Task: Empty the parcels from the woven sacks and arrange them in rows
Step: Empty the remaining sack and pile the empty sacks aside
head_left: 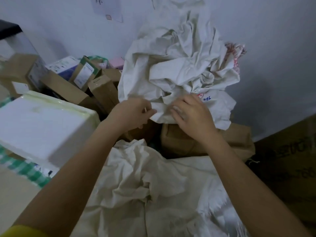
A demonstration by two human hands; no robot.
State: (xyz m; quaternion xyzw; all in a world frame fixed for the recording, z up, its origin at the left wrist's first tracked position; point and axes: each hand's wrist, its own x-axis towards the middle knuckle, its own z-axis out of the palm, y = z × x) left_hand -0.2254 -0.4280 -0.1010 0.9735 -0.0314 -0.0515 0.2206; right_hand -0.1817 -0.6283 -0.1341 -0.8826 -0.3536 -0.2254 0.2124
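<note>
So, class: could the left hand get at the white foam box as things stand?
Probably yes: the left hand pinches the crumpled woven sack, but the white foam box sits just beside that forearm with nothing between them.

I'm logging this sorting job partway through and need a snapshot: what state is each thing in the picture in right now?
Upper woven sack: crumpled, heaped against the wall, gripped at its lower edge.
Left hand: pinches the sack's edge.
Right hand: fingers curled on the sack fabric.
Lower woven sack: slack, rumpled, lying in front.
Brown paper parcel: lying under the upper sack.
Cardboard boxes: jumbled, tilted, not in rows.
White foam box: closed, lying flat.
</note>
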